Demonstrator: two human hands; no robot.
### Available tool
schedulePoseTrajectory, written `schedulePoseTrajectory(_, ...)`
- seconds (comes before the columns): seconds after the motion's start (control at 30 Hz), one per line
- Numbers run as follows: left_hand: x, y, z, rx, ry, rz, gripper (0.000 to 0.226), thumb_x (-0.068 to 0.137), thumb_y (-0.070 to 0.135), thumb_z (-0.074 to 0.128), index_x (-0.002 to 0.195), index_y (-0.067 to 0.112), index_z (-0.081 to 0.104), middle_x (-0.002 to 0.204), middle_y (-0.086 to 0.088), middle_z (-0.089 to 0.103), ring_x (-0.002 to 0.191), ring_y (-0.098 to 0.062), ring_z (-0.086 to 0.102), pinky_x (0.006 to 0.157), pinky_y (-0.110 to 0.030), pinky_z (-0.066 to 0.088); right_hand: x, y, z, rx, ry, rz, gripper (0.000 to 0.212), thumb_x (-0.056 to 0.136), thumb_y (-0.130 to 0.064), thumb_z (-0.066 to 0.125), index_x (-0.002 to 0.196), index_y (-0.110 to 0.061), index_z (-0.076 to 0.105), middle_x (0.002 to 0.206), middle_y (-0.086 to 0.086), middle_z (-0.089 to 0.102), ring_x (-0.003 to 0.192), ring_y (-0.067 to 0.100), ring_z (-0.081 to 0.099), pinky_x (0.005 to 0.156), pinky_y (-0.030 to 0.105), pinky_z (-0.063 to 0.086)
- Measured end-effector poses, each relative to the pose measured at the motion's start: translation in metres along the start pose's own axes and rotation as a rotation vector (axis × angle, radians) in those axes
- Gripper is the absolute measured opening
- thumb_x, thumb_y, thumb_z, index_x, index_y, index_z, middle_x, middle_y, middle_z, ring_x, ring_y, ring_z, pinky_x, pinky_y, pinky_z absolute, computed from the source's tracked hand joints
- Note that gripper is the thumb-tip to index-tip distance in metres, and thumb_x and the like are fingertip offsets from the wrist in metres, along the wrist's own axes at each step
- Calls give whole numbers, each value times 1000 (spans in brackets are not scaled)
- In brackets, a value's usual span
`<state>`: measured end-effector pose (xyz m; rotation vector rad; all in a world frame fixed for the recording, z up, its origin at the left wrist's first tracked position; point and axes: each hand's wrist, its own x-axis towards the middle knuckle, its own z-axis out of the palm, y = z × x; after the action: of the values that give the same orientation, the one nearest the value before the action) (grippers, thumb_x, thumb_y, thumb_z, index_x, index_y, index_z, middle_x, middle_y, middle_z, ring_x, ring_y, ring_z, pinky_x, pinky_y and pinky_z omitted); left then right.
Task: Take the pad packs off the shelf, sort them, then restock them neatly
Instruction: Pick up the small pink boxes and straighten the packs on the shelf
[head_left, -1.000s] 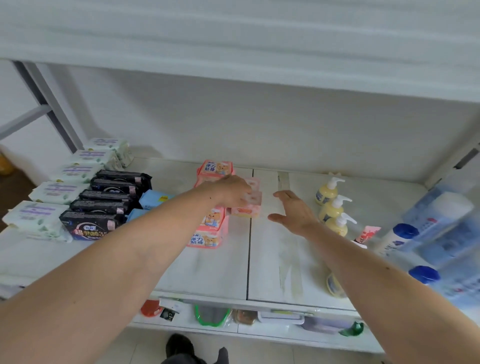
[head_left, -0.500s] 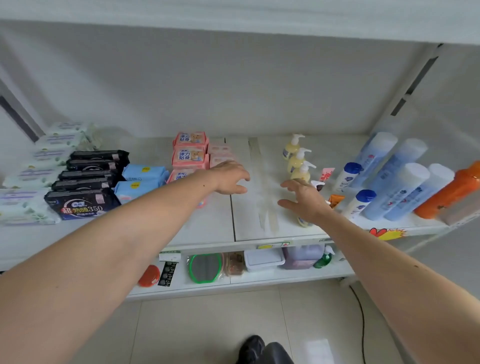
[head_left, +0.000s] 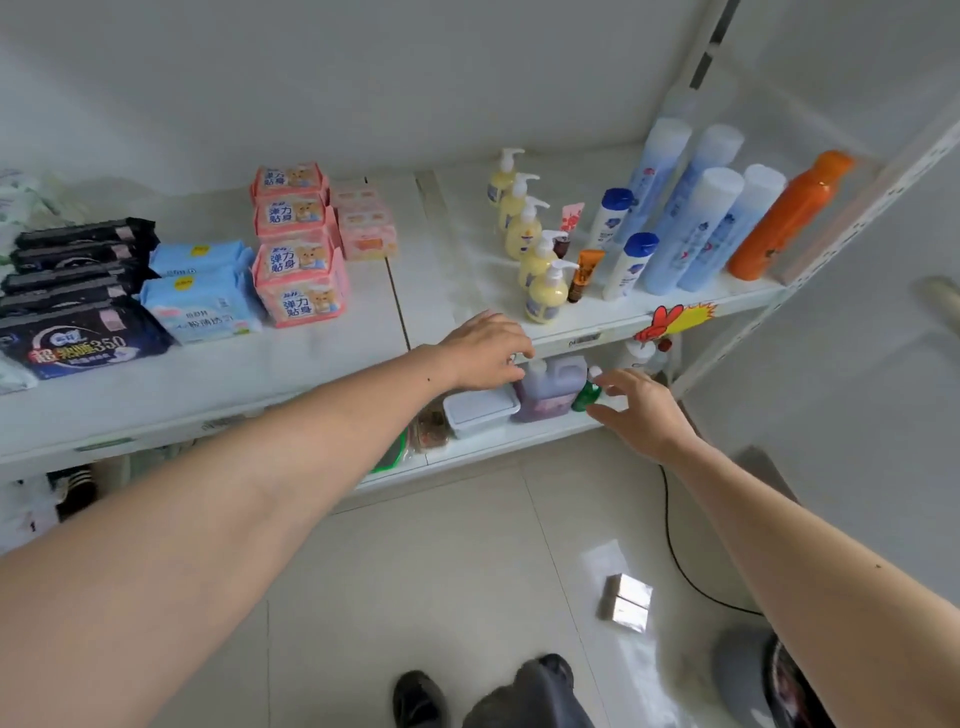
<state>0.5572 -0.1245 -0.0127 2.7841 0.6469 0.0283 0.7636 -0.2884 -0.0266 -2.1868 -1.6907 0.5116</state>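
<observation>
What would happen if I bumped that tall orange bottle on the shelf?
The orange bottle would probably tip easily: it looks tall and narrow and stands near the shelf end. If it fell, its round body would likely roll. It looks like smooth plastic, so maybe slippery, but unlikely to break.

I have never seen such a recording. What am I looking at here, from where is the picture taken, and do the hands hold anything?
No machine here: a person wears a camera on the head, looking down at their own two bare arms. The left hand and right hand reach forward, fingers relaxed, holding nothing. On the white metal shelf lie sorted rows of pad packs: black packs, light blue packs and pink packs. To the right stand yellow pump bottles, pale blue tall bottles and an orange bottle.
</observation>
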Motion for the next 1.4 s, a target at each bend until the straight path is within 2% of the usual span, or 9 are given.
schedulePoseTrajectory(0.13, 14, 41, 37, 2, 5, 92, 27, 88, 34, 60, 111, 20, 64, 112, 2, 63, 114, -21, 49, 104, -31, 29, -38, 50, 7, 29, -29, 73, 36, 81, -25, 73, 115, -17, 64, 114, 3, 62, 99, 19, 64, 86, 33, 50)
schedulePoseTrajectory(0.27, 27, 76, 81, -11, -72, 66, 29, 89, 37, 60, 113, 20, 64, 113, 2, 64, 112, -22, 49, 102, -36, 34, -68, 104, 16, 32, -78, 108, 38, 80, -28, 74, 115, -17, 63, 111, 2, 61, 95, 17, 63, 85, 33, 49)
schedulePoseTrajectory(0.43, 48, 134, 137, -188, -106, -125, 31, 90, 31, 62, 118, 18, 64, 122, -5, 61, 120, -24, 47, 103, -32, 35, -102, 181, 18, 56, -140, 130, 35, 82, -30, 72, 114, -18, 63, 106, 2, 60, 95, 18, 63, 85, 35, 50)
schedulePoseTrajectory(0.53, 60, 168, 177, -316, -130, -275, 31, 91, 31, 61, 120, 20, 63, 124, -2, 60, 122, -23, 47, 104, -32, 36, -122, 224, 22, 63, -190, 149, 34, 83, -33, 70, 114, -22, 61, 106, -2, 58, 96, 13, 62, 84, 35, 50)
schedulePoseTrajectory(0.67, 89, 219, 250, -422, -164, -364, 31, 92, 27, 61, 120, 14, 63, 125, -5, 62, 121, -24, 50, 102, -25, 31, -141, 303, 44, 88, -241, 203, 33, 85, -33, 68, 115, -22, 61, 103, -4, 57, 97, 14, 62, 84, 36, 50)
schedulePoseTrajectory(0.83, 93, 250, 356, -517, -258, -438, 34, 93, 25, 60, 124, 12, 60, 131, -5, 58, 125, -21, 49, 101, -20, 28, -163, 376, 110, 136, -280, 299, 35, 85, -30, 70, 117, -19, 62, 101, -5, 54, 91, 11, 58, 84, 36, 50)
schedulePoseTrajectory(1.03, 95, 234, 484, -511, -415, -474, 37, 93, 27, 60, 126, 10, 58, 133, -6, 55, 126, -20, 48, 102, -21, 29, -176, 447, 225, 216, -280, 414, 37, 85, -31, 70, 119, -20, 59, 115, -1, 60, 100, 15, 62, 84, 36, 51)
schedulePoseTrajectory(1.17, 113, 214, 563, -525, -419, -541, 38, 94, 27, 59, 128, 10, 57, 136, -5, 53, 127, -19, 48, 101, -20, 30, -178, 488, 306, 218, -322, 425, 39, 86, -32, 69, 121, -20, 58, 121, 0, 59, 102, 14, 62, 85, 39, 52)
schedulePoseTrajectory(1.4, 140, 207, 720, -567, -446, -588, 43, 93, 33, 58, 132, 15, 53, 137, -2, 51, 128, -17, 47, 99, -20, 33, -181, 559, 434, 209, -334, 484, 42, 86, -31, 68, 124, -18, 55, 125, 1, 55, 106, 18, 60, 80, 32, 48)
